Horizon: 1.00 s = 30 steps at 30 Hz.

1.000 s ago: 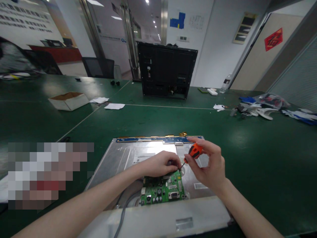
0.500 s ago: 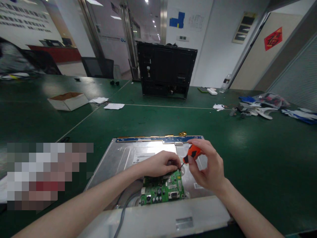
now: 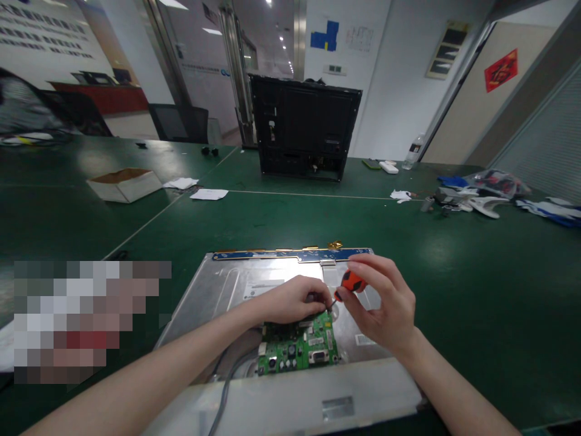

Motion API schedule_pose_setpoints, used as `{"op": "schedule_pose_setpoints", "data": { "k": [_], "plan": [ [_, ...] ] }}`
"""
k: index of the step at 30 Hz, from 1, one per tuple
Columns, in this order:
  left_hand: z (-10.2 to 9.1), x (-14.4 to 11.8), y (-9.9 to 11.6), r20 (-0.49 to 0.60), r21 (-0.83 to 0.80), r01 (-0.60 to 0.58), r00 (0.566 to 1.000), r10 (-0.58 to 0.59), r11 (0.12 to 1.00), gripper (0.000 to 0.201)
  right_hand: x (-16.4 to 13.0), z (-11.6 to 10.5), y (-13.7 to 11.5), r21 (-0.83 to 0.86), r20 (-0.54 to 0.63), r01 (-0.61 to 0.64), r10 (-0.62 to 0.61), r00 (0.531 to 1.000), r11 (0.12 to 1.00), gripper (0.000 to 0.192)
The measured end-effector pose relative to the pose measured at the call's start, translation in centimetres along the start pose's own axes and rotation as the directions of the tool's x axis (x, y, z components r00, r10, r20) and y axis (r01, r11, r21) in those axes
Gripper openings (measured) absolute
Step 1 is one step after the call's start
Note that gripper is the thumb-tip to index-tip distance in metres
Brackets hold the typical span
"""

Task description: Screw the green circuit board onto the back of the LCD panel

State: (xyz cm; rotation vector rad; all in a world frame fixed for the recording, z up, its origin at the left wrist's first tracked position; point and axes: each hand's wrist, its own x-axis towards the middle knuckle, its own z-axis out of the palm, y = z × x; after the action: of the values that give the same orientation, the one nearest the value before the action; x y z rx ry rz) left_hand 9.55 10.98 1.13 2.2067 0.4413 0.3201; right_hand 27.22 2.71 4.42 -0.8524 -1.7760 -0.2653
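**Screwdriver at the board's top corner**

I see my right hand (image 3: 385,306) pinching a small orange-handled screwdriver (image 3: 351,282), its tip angled down to the upper right corner of the green circuit board (image 3: 297,348). My left hand (image 3: 293,301) rests curled on the board's upper edge, fingertips pressed together just beside the tip; whether they grip anything, I cannot tell. The board lies on the metal back of a monitor panel (image 3: 218,290), whose white frame (image 3: 290,402) is nearest me, with a grey cable (image 3: 226,387) running off the board.

An open cardboard box (image 3: 124,183) sits far left; I cannot see what it holds. Paper scraps (image 3: 209,194) lie near it. Everything rests on a green table (image 3: 454,272). A black monitor shell (image 3: 305,127) stands upright at the far side, with a water bottle (image 3: 412,154) and scattered clutter (image 3: 476,200) to the right. White walls and a glass partition stand behind.
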Motion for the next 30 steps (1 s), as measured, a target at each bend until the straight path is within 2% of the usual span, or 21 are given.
{"op": "schedule_pose_setpoints", "data": {
  "k": [9,19,30],
  "plan": [
    [-0.06,0.08,0.11,0.006,0.013,-0.004,1.0,0.004,1.0,0.012,-0.19,-0.14,-0.07,0.02,0.058,-0.021,0.02,0.998,1.0,0.052],
    [-0.02,0.01,-0.05,0.028,0.018,0.013,1.0,-0.014,1.0,0.015,-0.46,-0.12,0.17,-0.013,0.033,-0.005,0.006,0.999,1.0,0.05],
    [0.09,0.04,0.28,0.032,-0.005,0.04,0.999,-0.04,0.999,0.015,-0.47,-0.11,0.13,0.055,0.042,-0.029,0.027,0.999,0.998,0.056]
  ]
}}
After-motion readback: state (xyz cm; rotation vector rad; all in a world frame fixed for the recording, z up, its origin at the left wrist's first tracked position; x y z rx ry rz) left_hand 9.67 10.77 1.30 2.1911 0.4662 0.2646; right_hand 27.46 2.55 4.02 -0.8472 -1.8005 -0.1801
